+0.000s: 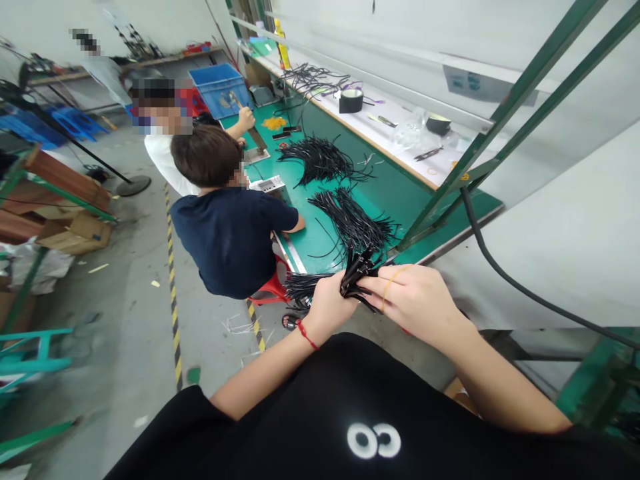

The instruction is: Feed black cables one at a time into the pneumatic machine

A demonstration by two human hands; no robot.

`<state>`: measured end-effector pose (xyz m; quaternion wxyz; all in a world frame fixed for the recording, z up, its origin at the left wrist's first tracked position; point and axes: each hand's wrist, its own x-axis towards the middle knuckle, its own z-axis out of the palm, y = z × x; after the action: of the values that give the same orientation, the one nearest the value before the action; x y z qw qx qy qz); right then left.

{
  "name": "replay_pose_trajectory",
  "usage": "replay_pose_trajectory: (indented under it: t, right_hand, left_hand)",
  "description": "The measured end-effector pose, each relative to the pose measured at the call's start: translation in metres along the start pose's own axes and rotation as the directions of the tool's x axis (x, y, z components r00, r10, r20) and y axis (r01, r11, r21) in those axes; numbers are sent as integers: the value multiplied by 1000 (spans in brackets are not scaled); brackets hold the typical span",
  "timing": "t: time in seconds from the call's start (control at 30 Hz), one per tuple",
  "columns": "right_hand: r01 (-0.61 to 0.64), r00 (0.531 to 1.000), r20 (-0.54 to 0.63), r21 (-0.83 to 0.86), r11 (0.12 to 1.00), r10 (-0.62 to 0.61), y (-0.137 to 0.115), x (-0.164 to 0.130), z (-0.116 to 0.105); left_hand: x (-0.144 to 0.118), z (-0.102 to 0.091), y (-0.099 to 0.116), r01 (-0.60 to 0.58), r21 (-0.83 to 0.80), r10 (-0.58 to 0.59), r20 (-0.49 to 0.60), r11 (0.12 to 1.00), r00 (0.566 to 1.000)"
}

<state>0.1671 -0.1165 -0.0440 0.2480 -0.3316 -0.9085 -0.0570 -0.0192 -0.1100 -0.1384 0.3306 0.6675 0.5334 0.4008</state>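
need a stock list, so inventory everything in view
held wires: one bunch, black, left hand
bench wires: two piles, black, on bench
bench: one, green, ahead
shelf wires: one heap, black, on shelf
shelf: one, white, above bench
rolls: two, black, on shelf
bottle: one, yellow, far shelf end
crate: one, blue, far bench end
people: three, navy or pale tops, left
near stool: one, red, under nearest person
left hand: one, red cord, around held wires
right hand: one, yellow band, touching held wires

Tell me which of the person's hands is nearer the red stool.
Left. In the picture, the left hand, gripping black wires, is to the right of the red stool; the right hand, at the same wires, is farther right.
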Motion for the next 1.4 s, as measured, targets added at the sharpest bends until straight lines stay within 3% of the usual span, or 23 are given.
replay_pose_trajectory:
  t: [0.17,0.4,0.63,0.7,0.77,0.87,0.93,1.0,1.17,1.3,1.4]
  right_hand:
    - [-83,994,71,69,994,78,-4,-3,8]
    - [-172,970,-108,322,931,217,-4,2,-3]
    - [-15,986,-154,313,950,67,12,6,-40]
    - [58,997,-60,257,965,-45,18,14,-48]
    - [103,980,148,196,975,-133,21,26,-51]
    - [84,871,474,116,990,-130,17,43,-51]
    - [69,809,579,71,995,-98,12,50,-50]
    - [69,782,621,13,998,-62,6,53,-48]
    - [117,808,584,-30,993,-78,3,51,-38]
    - [218,846,474,106,970,-242,9,46,-32]
    - [214,903,325,232,949,-283,15,41,-32]
  left_hand:
    - [-4,1,-2,2,17,-2,14,1000,1000]
    - [-10,3,-1,7,9,-7,40,1000,999]
    - [-11,2,-1,36,65,-43,112,997,993]
    - [-11,2,3,27,96,-42,154,995,987]
    - [-11,2,6,17,130,-43,196,991,980]
    - [-10,2,10,13,180,-56,236,984,970]
    - [-10,2,11,16,205,-67,244,979,967]
    - [-10,2,10,23,224,-79,241,974,967]
    - [-12,2,8,39,245,-94,218,969,971]
    - [-13,0,10,21,217,-69,218,976,973]
    - [-13,-3,13,9,191,-51,217,982,975]
